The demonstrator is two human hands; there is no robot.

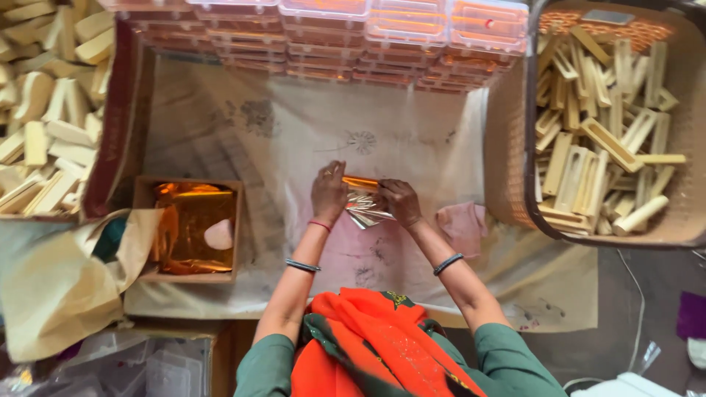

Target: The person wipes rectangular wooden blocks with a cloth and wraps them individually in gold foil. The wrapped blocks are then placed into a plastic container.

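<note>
My left hand (328, 192) and my right hand (399, 201) meet over a white cloth (294, 140) on the floor. Between them lies a small bar wrapped in shiny copper-orange foil (360, 182), and both hands pinch it. A loose flap of silver foil (365, 211) hangs crumpled just below the bar, between my wrists. Both arms wear thin bangles and green sleeves, and an orange scarf lies over my lap.
A shallow cardboard box (143, 192) with orange foil sheets sits at my left. Piles of pale wooden blocks fill the far left (44, 110) and a brown basket (507, 132) at the right. Stacked clear plastic cases (331, 37) line the far edge. A pink cloth (462, 224) lies at the right.
</note>
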